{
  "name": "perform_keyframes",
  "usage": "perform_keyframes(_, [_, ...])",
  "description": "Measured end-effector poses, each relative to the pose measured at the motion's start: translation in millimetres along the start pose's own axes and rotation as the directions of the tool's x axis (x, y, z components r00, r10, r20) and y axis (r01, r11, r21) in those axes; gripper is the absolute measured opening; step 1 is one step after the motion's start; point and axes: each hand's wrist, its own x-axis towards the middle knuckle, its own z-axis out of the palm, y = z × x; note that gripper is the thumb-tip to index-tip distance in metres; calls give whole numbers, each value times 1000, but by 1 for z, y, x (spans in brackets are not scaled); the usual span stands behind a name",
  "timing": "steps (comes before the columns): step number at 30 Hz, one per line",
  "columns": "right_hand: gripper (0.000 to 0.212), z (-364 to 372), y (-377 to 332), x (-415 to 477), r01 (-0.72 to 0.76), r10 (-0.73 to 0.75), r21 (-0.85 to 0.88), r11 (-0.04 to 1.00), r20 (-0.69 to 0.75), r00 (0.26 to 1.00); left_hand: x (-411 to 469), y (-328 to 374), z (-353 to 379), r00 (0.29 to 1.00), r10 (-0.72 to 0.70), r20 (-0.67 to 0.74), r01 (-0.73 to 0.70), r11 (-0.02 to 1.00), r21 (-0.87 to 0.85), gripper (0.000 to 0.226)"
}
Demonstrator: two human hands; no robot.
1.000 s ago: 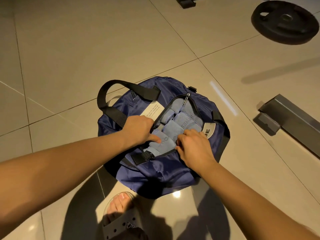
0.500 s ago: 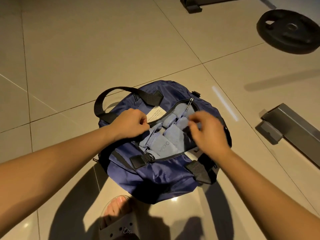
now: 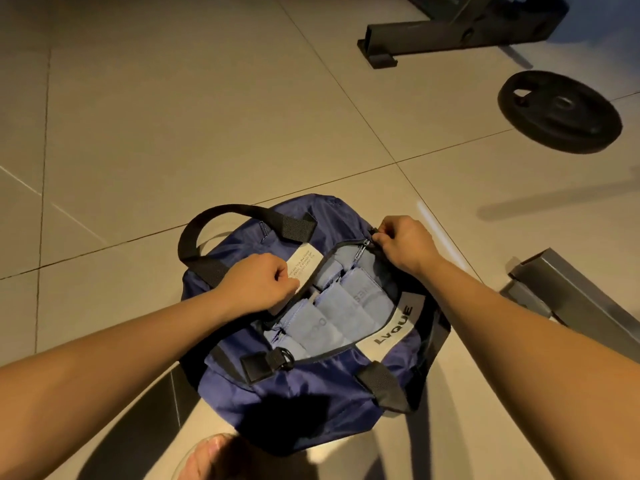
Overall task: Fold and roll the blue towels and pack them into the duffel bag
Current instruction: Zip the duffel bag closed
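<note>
A navy duffel bag [image 3: 298, 393] with black straps lies on the tiled floor, its top zipper open. Several rolled light-blue towels [image 3: 343, 306] lie side by side inside the opening. My left hand [image 3: 256, 287] is closed on the bag's left zipper edge beside a white label [image 3: 304, 263]. My right hand [image 3: 403, 245] pinches the zipper pull [image 3: 363, 247] at the far end of the opening. A grey patch reading LVQUE [image 3: 394, 327] sits on the right side of the bag.
A black weight plate [image 3: 559, 110] lies on the floor at the far right. A dark bench frame [image 3: 460, 29] stands at the top. A grey metal bar [image 3: 575, 292] lies to the right of the bag. My foot [image 3: 207, 459] shows at the bottom edge.
My right hand left the towels and moved to the far end of the zipper, taking hold of the pull. My left hand shifted from the towels to the bag's left edge.
</note>
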Motion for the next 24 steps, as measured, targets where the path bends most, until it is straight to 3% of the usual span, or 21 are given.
perform_keyframes(3, [20,-17,2,5,-54,41,182,982,73,996,5,16,-6,998,14,-58,-15,1000,-25,36])
perform_keyframes(5, [26,-30,1,1,-105,70,377,920,105,992,12,31,-11,994,49,-94,-65,982,-177,31])
perform_keyframes(9, [27,-60,-3,-22,-133,71,545,828,133,989,27,85,-14,992,99,-80,-124,894,-430,20])
perform_keyframes(13, [25,-88,-3,-44,-167,89,641,750,152,984,24,134,-21,963,52,-264,-154,912,-380,20])
perform_keyframes(15, [22,-106,2,-56,-184,111,663,726,152,982,22,154,-32,983,41,-180,-109,916,-386,20])
perform_keyframes(19, [23,-134,14,-83,-237,173,756,611,164,971,18,193,-52,981,34,190,62,877,-476,26])
perform_keyframes(24, [25,-136,28,-119,-296,242,838,458,203,949,8,242,-50,944,37,328,110,901,-419,22])
